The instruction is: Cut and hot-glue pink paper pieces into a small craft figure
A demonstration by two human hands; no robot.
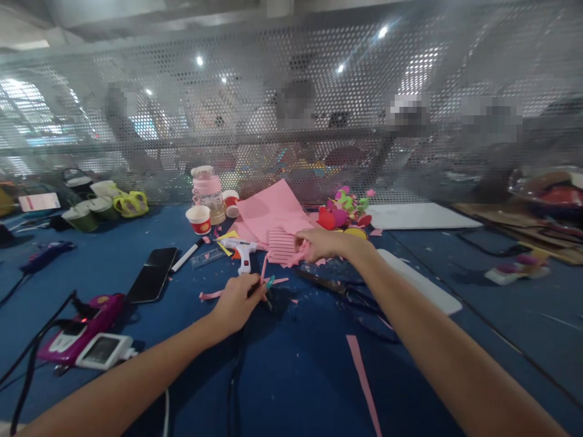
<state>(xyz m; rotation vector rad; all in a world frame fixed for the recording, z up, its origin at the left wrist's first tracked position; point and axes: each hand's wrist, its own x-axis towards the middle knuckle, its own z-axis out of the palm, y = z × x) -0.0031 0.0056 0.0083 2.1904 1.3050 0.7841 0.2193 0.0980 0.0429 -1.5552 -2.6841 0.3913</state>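
Lying nearest on the blue bench (296,388), a loose pink strip (363,382) slants toward the front. Surface dark, speckled with paper bits. Left: purple power strip (99,312), white adapter (104,350) against it, black cables.

Left hand (240,301) low over the bench, closed in a pinch on a small teal piece (270,283); what it is, cannot tell. Right hand (314,244) farther out, narrowed round crumpled pink paper (302,252), just beside a striped pink piece (281,244). Scissors (334,284) near the right forearm, partly behind it.

Glue gun (242,253) beyond the left hand; black phone (152,275) well left. Farther: pink sheet (273,206), tilted up; bright cutouts (346,209) to its right, white board (419,216) past those. Left of the sheet, a jar (207,191) and paper cup (199,220).

Behind all, a grey perforated screen (255,91), blurred shapes through it. Ceiling lights (200,60) glare through the holes.
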